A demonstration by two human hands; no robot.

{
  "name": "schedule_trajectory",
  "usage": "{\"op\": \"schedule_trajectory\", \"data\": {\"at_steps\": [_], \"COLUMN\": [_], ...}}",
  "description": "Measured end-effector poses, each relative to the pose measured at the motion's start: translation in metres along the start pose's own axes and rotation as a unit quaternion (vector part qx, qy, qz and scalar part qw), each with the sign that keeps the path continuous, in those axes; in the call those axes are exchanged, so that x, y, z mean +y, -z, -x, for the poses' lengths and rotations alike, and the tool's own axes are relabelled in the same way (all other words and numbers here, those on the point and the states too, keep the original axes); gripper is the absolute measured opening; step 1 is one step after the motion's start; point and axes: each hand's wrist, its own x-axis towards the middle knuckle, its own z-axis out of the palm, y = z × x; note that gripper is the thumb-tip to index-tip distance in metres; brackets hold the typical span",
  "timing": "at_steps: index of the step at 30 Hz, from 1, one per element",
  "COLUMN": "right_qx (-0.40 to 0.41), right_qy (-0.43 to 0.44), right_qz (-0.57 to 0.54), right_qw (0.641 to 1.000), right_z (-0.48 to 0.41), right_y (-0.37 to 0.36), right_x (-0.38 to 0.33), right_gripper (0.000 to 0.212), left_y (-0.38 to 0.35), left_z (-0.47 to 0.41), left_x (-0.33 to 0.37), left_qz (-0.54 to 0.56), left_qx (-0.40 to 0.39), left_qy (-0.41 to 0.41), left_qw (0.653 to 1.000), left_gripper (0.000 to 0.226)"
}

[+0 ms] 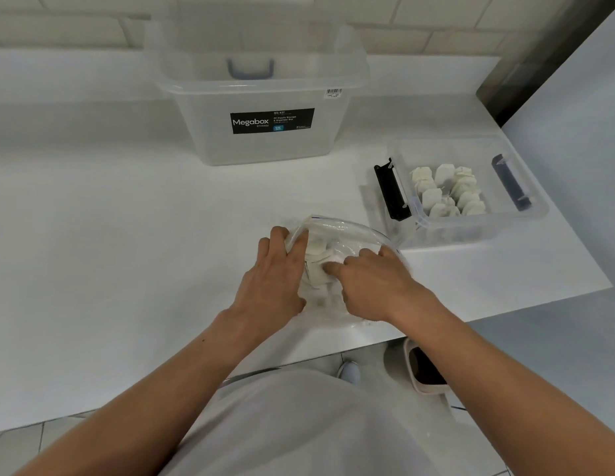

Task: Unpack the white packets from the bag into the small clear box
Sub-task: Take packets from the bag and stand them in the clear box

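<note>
A clear zip bag (347,231) lies on the white counter near its front edge, its mouth open toward the back right. My left hand (275,273) grips the bag's left rim and holds it open. My right hand (371,283) reaches inside the bag, fingers closed on white packets (316,250) there. To the right stands the small clear box (477,225) with black latches, and several white packets (448,190) lie in it.
A large clear Megabox storage tub (258,108) stands at the back of the counter (110,218). The counter's right edge runs diagonally past the small box. A bin (424,371) sits on the floor below the front edge.
</note>
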Motion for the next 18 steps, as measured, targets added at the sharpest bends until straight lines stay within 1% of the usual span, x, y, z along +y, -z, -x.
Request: {"op": "schedule_trajectory", "data": {"at_steps": [2,5,8,12,15,18], "right_qx": [0.026,0.014,0.013,0.029,0.077,0.149], "right_qy": [-0.004,-0.009,-0.01,-0.022,-0.032,-0.052], "right_qz": [-0.013,-0.053,-0.059,-0.103,-0.148,-0.219], "right_qw": [1.0,0.998,0.998,0.994,0.985,0.963], "right_z": [-0.003,-0.003,-0.006,-0.009,-0.012,-0.015], "right_y": [0.0,-0.001,-0.01,-0.021,-0.026,-0.028], "right_x": [0.002,0.002,0.002,0.006,0.005,0.007], "right_gripper": [0.037,0.04,0.043,0.035,0.026,0.013], "left_y": [-0.001,-0.002,-0.004,-0.007,-0.008,-0.008], "left_z": [-0.002,-0.004,-0.003,0.001,0.0,-0.002], "left_x": [-0.002,-0.004,-0.001,0.002,0.0,-0.001], "left_qz": [0.002,0.0,-0.01,-0.02,-0.018,-0.012], "left_qx": [0.0,-0.006,-0.017,-0.04,-0.05,-0.05], "left_qy": [0.007,0.006,-0.002,-0.013,-0.009,-0.009], "left_qw": [1.0,1.0,1.0,0.999,0.999,0.999], "left_gripper": [0.111,0.111,0.112,0.111,0.114,0.118]}}
